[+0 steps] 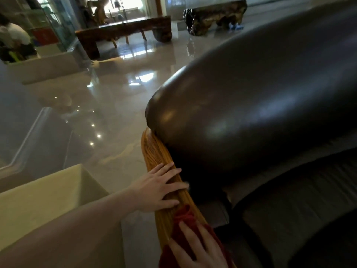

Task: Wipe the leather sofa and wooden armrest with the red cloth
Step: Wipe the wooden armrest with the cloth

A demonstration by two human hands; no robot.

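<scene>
A dark leather sofa fills the right half of the view, its rounded back bulging toward me. Along its left side runs an orange wooden armrest with a visible grain. My left hand lies flat on the armrest, fingers spread, holding nothing. Lower down, my right hand presses the red cloth onto the armrest, fingers splayed over it. The cloth drapes over both sides of the wood, and its lower part runs out of the picture.
A pale yellow box-like block stands left of the armrest. Glossy tiled floor stretches beyond. A heavy wooden bench and a carved root table stand far back. A person sits at far left behind glass.
</scene>
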